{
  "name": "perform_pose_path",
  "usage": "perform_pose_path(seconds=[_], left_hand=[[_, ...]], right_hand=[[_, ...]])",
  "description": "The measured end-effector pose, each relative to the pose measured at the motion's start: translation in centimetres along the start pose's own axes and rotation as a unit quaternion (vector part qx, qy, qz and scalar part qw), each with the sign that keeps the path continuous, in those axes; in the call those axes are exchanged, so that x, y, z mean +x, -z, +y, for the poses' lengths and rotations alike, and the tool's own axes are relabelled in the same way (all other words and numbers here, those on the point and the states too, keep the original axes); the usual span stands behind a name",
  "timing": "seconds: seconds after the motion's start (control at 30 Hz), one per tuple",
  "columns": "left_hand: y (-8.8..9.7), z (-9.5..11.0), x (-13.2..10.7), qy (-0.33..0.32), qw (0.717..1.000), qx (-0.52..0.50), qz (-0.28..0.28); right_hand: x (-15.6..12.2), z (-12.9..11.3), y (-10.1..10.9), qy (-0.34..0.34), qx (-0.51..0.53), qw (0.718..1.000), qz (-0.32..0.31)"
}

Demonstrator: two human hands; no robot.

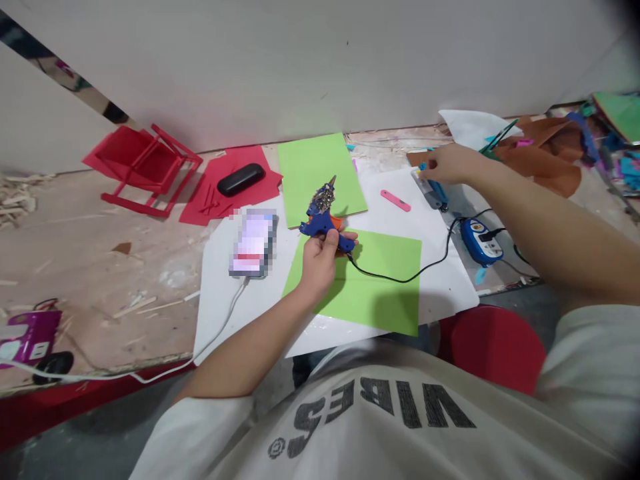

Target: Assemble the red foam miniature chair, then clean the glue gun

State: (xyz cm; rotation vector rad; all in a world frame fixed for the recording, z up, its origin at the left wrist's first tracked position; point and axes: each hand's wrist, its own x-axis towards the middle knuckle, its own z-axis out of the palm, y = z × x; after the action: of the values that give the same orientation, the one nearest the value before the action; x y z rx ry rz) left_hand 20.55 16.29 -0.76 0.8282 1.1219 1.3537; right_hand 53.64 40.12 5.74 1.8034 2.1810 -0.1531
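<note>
My left hand (320,263) is wrapped round the handle of a blue hot glue gun (320,220), whose crusted nozzle points up and away from me. Its black cord runs off to the right. Under it lie two light green sheets (370,280), on a larger white sheet (240,313). My right hand (445,165) reaches to the far right of the white sheet, fingers pinched together at small blue and yellow bits beside a grey and blue tool (430,192). What the fingertips hold is too small to make out. A pink utility knife (395,201) lies between my hands.
A red miniature rocking chair (145,170), a black case (241,179) on red sheets and a charging phone (253,243) are on the left. A blue power socket (481,241) sits at right, brown sheets (545,160) behind. A red stool (493,347) stands below the table edge.
</note>
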Motion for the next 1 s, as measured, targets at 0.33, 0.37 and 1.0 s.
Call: perform_pose_path(seconds=[0.33, 0.37, 1.0], left_hand=[[0.2, -0.6, 0.4, 0.011, 0.999, -0.037, 0.001], [0.2, -0.7, 0.4, 0.011, 0.999, -0.041, 0.003], [-0.6, -0.1, 1.5, 0.057, 0.995, -0.064, 0.050]], right_hand=[[-0.8, -2.1, -0.8, -0.018, -0.057, 0.998, 0.001], [-1.6, -2.8, -0.6, -0.016, -0.053, 0.998, 0.015], [-5.3, -3.4, -2.2, -0.072, -0.006, 0.996, 0.054]])
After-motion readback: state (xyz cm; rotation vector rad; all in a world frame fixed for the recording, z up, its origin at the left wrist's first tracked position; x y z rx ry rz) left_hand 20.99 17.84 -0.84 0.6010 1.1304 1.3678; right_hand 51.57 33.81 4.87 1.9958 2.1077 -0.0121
